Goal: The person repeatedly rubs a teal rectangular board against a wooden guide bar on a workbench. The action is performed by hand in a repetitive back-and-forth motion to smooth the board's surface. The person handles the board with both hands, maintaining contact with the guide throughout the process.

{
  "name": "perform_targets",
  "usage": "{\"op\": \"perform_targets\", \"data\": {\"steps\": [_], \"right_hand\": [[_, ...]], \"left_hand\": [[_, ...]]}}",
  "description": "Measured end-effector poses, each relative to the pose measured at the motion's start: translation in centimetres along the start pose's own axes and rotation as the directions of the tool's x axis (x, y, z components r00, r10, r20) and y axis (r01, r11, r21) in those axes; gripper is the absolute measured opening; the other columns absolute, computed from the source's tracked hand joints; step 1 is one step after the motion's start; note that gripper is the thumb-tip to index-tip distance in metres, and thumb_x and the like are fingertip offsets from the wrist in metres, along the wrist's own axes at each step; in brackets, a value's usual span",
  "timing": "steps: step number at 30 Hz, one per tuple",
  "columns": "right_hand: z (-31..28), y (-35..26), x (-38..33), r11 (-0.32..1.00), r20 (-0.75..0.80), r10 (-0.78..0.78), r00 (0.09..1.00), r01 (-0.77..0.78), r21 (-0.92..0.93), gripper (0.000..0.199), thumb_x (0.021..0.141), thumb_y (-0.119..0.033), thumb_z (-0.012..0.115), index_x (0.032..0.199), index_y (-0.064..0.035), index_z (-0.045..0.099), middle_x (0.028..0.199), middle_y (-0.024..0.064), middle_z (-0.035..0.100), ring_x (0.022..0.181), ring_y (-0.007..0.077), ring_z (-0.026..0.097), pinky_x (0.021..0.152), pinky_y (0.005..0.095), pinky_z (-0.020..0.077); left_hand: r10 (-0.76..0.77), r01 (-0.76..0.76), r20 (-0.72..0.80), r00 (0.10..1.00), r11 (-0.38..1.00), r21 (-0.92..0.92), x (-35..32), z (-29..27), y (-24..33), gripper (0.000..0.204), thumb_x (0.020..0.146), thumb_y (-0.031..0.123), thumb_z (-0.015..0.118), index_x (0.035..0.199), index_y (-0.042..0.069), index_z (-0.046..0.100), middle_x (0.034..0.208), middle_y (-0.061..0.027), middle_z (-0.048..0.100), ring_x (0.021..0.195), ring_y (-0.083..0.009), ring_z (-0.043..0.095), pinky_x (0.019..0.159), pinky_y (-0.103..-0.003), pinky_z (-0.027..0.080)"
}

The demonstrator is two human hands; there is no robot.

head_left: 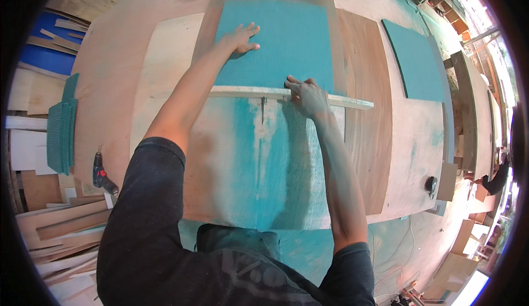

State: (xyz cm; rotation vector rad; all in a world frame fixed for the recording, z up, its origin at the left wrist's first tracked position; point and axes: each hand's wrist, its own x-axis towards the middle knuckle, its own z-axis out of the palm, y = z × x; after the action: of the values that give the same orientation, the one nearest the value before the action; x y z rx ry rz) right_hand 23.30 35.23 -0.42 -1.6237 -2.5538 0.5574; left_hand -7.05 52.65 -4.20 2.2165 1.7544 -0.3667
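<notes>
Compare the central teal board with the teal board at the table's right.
The central teal board lies under the left hand; the right teal board is untouched. The central board meets the wooden strip, while the right board lies apart from it. Both are flat and teal.

Well back from the bare left hand and bare right hand, a black T-shirt — its short left sleeve and right sleeve ending in hems — carries a faded grey print across its front.

Flat teal board; pale strip along near edge.
</notes>
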Motion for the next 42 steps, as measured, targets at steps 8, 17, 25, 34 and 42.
{"op": "perform_targets", "data": {"steps": [8,17,25,34,42], "right_hand": [[-0.6,2.6,7.9,0.999,-0.07,-0.038,0.997,0.038,0.001,0.039,0.096,-0.028,0.071,0.134,-0.0255,0.069,0.152,-0.0139,0.06,0.118,0.0243,0.06,0.097,0.0428,0.0441],[1.1,1.2,-0.8,0.997,0.019,-0.044,0.999,0.045,-0.068,0.032,0.098,-0.031,0.066,0.129,-0.0269,0.069,0.14,-0.008,0.067,0.109,0.0253,0.062,0.092,0.0454,0.0453],[4.4,-4.9,-19.9,0.995,0.078,-0.095,0.992,0.095,-0.003,0.035,0.101,-0.022,0.064,0.136,-0.0227,0.065,0.157,-0.007,0.056,0.11,0.0252,0.057,0.093,0.0416,0.0398],[8.4,-10.7,-40.5,0.994,0.067,-0.103,0.992,0.1,0.049,0.039,0.1,-0.036,0.069,0.135,-0.0196,0.065,0.161,-0.0077,0.051,0.109,0.0231,0.057,0.095,0.0397,0.0406],[9.5,-12.5,-47.0,0.993,0.001,-0.1,0.995,0.1,0.068,0.041,0.096,-0.043,0.071,0.13,-0.0194,0.067,0.157,-0.005,0.056,0.109,0.0246,0.061,0.095,0.0414,0.0436]], "left_hand": [[-0.044,0.044,-0.042,0.998,0.999,-0.019,7.4,-3.2,-3.1,0.09,0.1,0.062,0.059,0.171,0.028,0.016,0.179,-0.0047,0.008,0.161,-0.0407,0.017,0.128,-0.059,0.026],[-0.062,0.061,0.002,0.998,0.998,0.031,-2.6,-0.9,1.6,0.085,0.103,0.062,0.053,0.171,0.031,0.013,0.179,0.0036,0.007,0.162,-0.0353,0.013,0.123,-0.068,0.029],[-0.107,0.109,0.055,0.993,0.993,-0.039,-22.9,4.9,9.6,0.085,0.102,0.055,0.059,0.17,0.03,0.016,0.179,0.0028,0.009,0.161,-0.0365,0.018,0.12,-0.071,0.031],[-0.108,0.11,0.02,0.994,0.99,-0.091,-41.6,12.6,17.0,0.087,0.099,0.055,0.064,0.17,0.029,0.02,0.178,0.0015,0.011,0.161,-0.0359,0.02,0.118,-0.072,0.033],[-0.097,0.098,0.011,0.995,0.986,-0.133,-47.0,15.2,19.2,0.088,0.098,0.056,0.065,0.17,0.03,0.02,0.179,0.0024,0.01,0.161,-0.0342,0.019,0.118,-0.071,0.034]]}}
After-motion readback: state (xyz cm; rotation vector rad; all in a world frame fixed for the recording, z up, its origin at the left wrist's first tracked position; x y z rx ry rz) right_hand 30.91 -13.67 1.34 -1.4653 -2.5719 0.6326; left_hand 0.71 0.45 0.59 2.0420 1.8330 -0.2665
